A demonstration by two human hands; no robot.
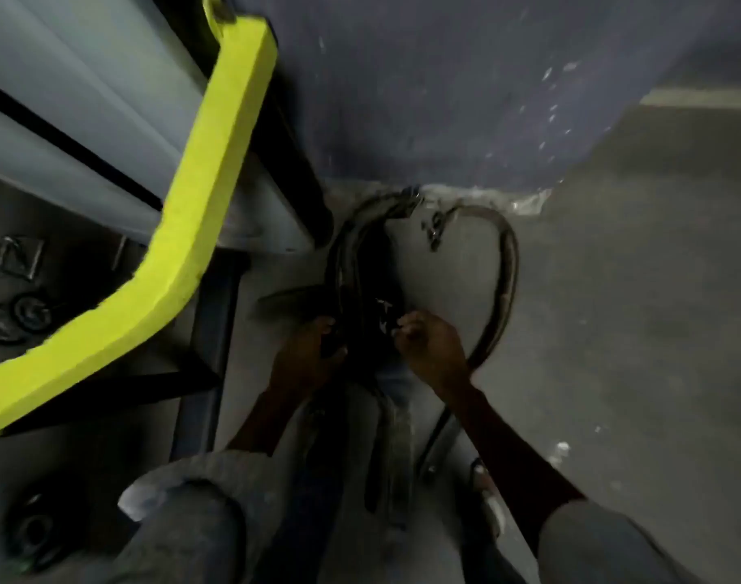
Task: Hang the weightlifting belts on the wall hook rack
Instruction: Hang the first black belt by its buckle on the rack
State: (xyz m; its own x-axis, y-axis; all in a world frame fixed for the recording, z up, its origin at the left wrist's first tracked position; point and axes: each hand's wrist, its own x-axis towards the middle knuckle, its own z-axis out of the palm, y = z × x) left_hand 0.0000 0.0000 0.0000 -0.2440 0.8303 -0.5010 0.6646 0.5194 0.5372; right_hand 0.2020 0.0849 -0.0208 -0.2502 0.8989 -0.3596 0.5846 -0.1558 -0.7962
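Several belts (356,284) in left hand (305,356)

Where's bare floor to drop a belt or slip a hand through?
Bare floor right of the curved belt, below the wall; small patch inside its loop. Crowded: belt pile left of it, plates left of the yellow bar.

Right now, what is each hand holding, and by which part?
The left hand grips the bundle of dark belts at its near bend. The right hand pinches the same bundle's inner edge; blur hides which strap.
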